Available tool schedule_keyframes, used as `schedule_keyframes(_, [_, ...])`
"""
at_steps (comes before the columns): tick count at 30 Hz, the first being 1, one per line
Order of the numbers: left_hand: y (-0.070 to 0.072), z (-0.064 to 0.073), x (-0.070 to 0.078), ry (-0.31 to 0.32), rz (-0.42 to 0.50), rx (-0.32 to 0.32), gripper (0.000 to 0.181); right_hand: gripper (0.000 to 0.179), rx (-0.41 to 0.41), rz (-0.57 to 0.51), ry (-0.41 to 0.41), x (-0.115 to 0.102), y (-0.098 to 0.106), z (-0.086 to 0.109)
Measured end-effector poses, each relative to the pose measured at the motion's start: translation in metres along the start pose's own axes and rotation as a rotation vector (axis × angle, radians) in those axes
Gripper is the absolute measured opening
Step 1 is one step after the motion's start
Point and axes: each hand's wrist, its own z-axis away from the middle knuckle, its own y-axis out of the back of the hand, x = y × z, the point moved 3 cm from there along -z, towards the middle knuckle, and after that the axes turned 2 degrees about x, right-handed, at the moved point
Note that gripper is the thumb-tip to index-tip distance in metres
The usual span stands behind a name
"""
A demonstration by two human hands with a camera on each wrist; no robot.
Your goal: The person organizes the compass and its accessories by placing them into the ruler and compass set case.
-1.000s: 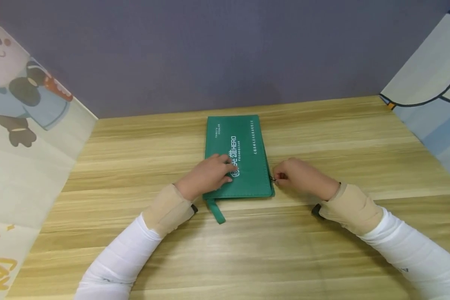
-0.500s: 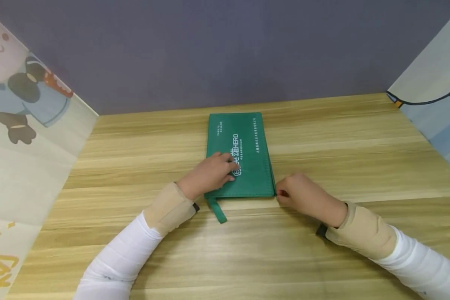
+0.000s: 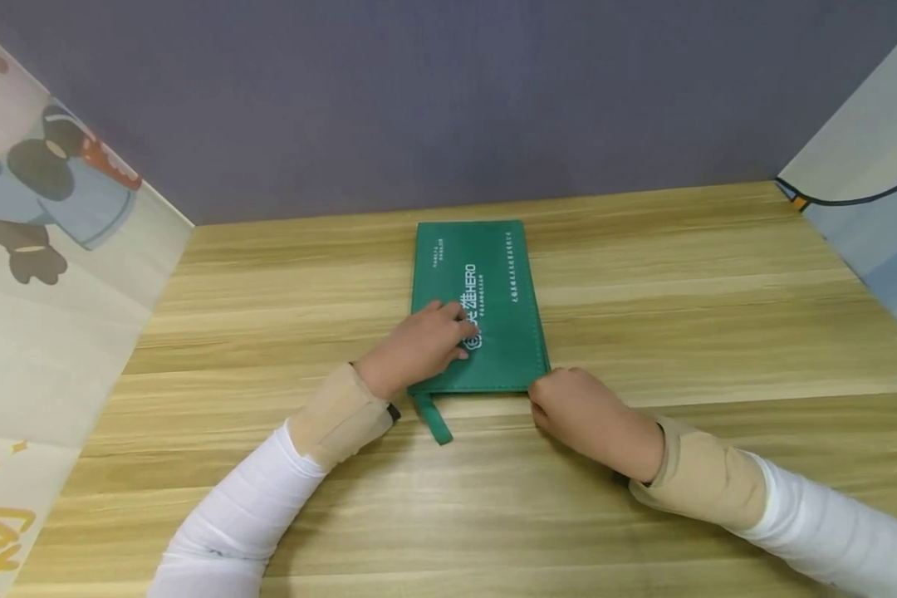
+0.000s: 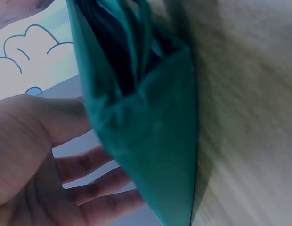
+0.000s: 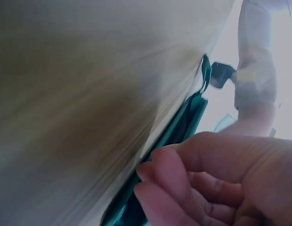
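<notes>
A flat green zip pouch (image 3: 493, 249) with white lettering lies on the table, a short green strap (image 3: 435, 422) sticking out at its near left corner. My left hand (image 3: 411, 345) rests on the pouch's left part with its fingers spread. At the near right corner, my right hand (image 3: 594, 419) has curled fingers, thumb and forefinger pinched together at the zip edge. The zip pull itself is hidden by those fingers. In the left wrist view the pouch (image 4: 155, 132) gapes at its near end. The right wrist view shows fingertips (image 5: 172, 172) against the pouch's edge (image 5: 198, 113).
The wood-grain table (image 3: 306, 274) extends on all sides of the pouch. A grey-purple panel (image 3: 456, 100) stands along the back. Panels with cartoon prints (image 3: 45, 166) flank the table left and right.
My right hand has travelled along the pouch's right edge toward me and round the near right corner. The zip pull, visible at first, is now covered. My left hand stays put.
</notes>
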Motion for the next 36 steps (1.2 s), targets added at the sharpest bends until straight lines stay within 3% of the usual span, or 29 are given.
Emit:
schedule_keyframes(18, [0.004,0.000,0.000,0.004,0.017,0.017,0.028,0.017,-0.078,-0.022,0.117,-0.047,-0.018,-0.043])
schedule_keyframes(26, [0.004,-0.001,0.002,0.035,0.023,-0.022,0.028,0.027,-0.029,0.014,0.214,-0.072,-0.022,-0.063])
schedule_keyframes(36, [0.003,-0.002,0.000,0.056,0.042,-0.049,0.029,0.021,-0.018,0.009,0.223,-0.078,-0.024,-0.072])
